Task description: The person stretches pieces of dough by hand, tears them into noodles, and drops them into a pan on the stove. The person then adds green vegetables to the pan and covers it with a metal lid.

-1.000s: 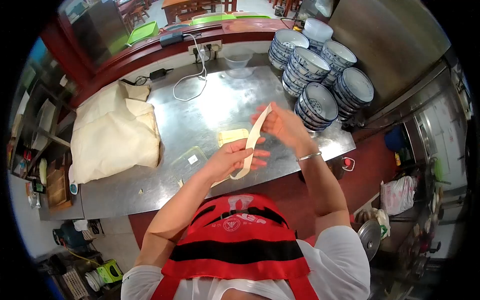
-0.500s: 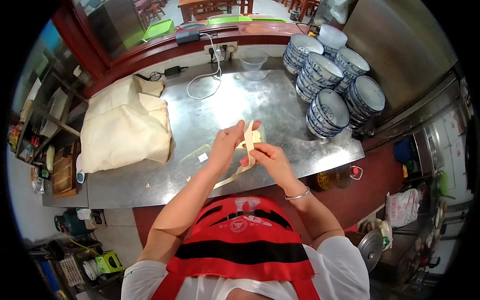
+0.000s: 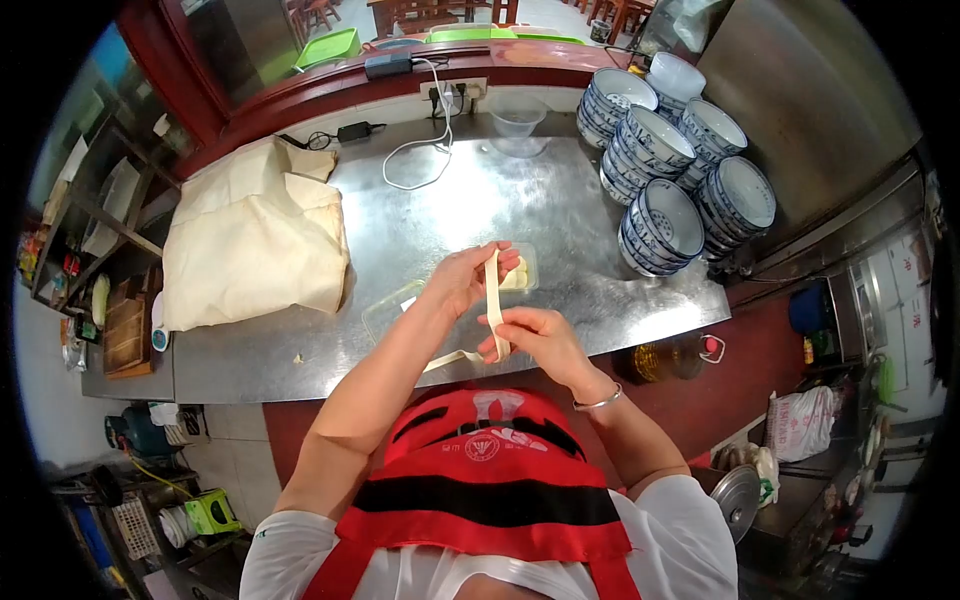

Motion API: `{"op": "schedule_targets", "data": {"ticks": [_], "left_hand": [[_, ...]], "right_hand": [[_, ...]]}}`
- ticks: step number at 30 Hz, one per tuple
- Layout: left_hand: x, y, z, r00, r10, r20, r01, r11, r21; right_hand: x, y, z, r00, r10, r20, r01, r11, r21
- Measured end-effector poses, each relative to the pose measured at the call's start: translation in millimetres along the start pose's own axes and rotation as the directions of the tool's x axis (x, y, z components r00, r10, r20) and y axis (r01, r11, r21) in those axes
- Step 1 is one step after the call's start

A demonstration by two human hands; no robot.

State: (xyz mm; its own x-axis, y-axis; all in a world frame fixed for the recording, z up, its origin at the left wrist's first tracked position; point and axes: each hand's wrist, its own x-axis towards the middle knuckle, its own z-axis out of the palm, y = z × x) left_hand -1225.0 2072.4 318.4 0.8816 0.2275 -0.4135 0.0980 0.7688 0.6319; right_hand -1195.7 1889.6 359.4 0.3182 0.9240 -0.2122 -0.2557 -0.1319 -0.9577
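A long, pale, flat strip (image 3: 493, 290) hangs between my hands, and its tail rests near the front edge of the steel table (image 3: 430, 215). My left hand (image 3: 468, 278) holds the upper part of the strip with its fingers curled round it. Lower and to the right, my right hand (image 3: 530, 338) pinches the strip between thumb and fingers. Just behind my left hand stands a small clear container (image 3: 530, 268) with pale yellow pieces in it. A clear lid (image 3: 382, 312) with a white label lies left of my left forearm, partly hidden by it.
Stacked blue-and-white bowls (image 3: 655, 150) stand at the table's back right. A large cream cloth (image 3: 250, 240) covers something at the left. A white cable (image 3: 412, 186) and a clear bowl (image 3: 517, 115) are at the back. An oil bottle (image 3: 665, 360) stands beyond the right front edge.
My right hand has come down from the strip's raised end to pinch it lower. My left hand has moved up along the strip. The camera view has shifted slightly.
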Motion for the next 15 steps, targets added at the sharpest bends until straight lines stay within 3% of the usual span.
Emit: {"op": "schedule_targets", "data": {"ticks": [3,6,8,9,12,15], "left_hand": [[2.1,-16.4,-15.4,0.998,-0.045,0.053,0.049,0.996,-0.081],[-12.8,-21.7,-18.9,0.984,-0.088,0.152,0.11,0.984,-0.141],[-27.8,-22.2,-15.0,0.969,-0.151,0.194,0.197,0.949,-0.245],[-35.0,-24.5,-17.6,0.945,-0.142,0.296,0.198,0.966,-0.168],[-65.0,-24.1,-10.8,0.926,-0.197,0.322,0.196,0.98,0.034],[-83.2,-27.2,-16.7,0.949,-0.129,0.287,0.003,0.916,0.402]], "right_hand": [[3.1,4.8,-3.9,1.0,0.016,-0.006,-0.015,0.992,0.125],[13.1,0.5,-3.4,0.997,-0.043,-0.067,0.068,0.894,0.444],[20.1,-5.9,-9.5,0.99,-0.086,-0.114,0.13,0.874,0.469],[24.0,-9.3,-11.9,0.984,-0.108,-0.14,0.162,0.862,0.48],[35.8,-21.0,-9.4,0.959,-0.085,-0.272,0.176,0.927,0.332],[54.7,-17.9,-12.0,0.937,-0.087,-0.338,0.189,0.941,0.282]]}}
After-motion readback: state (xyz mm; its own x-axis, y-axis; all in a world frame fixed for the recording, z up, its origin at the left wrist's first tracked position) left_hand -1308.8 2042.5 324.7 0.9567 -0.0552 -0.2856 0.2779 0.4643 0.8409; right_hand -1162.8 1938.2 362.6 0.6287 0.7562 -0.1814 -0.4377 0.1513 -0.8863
